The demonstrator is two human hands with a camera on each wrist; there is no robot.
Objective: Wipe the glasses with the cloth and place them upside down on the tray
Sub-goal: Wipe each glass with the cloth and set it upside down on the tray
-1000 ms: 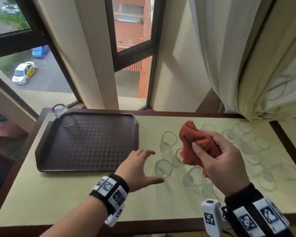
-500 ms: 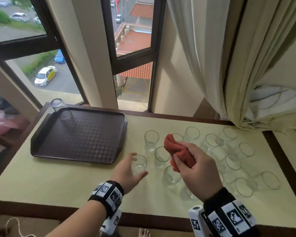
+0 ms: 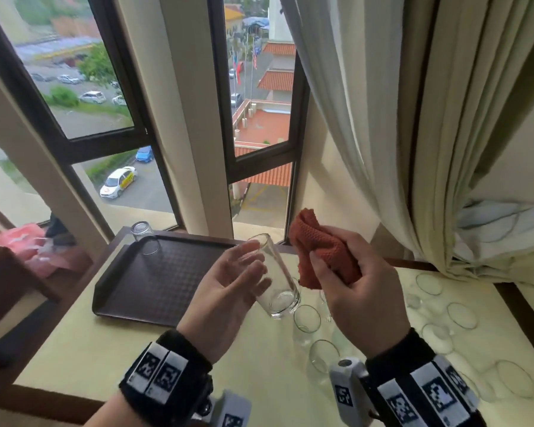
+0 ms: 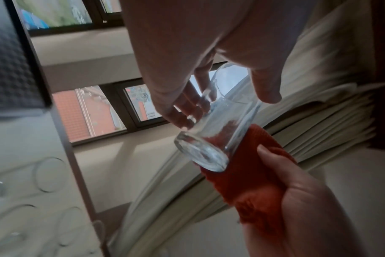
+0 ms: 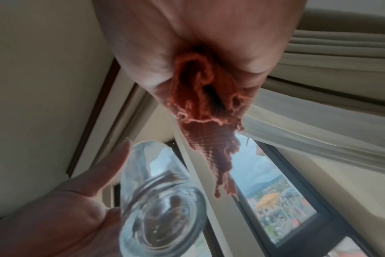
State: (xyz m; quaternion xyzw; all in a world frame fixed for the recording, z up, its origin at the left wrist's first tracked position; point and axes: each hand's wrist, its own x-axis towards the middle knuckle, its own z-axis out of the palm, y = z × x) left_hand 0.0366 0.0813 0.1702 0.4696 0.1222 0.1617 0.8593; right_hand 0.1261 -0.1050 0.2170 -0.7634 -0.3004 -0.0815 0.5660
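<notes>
The clear glass (image 3: 273, 278) I'm lifting sits mid-frame, tilted, its thick base low and toward me, its mouth up and away. Just right of it is my red waffle-weave cloth (image 3: 319, 252), bunched into folds, close to the glass's side. The dark brown tray (image 3: 111, 291) lies left of centre on the tabletop (image 3: 84, 349), one glass (image 3: 145, 240) upside down at its far left corner. More clear glasses (image 3: 306, 318) stand mouth-up at lower right.
</notes>
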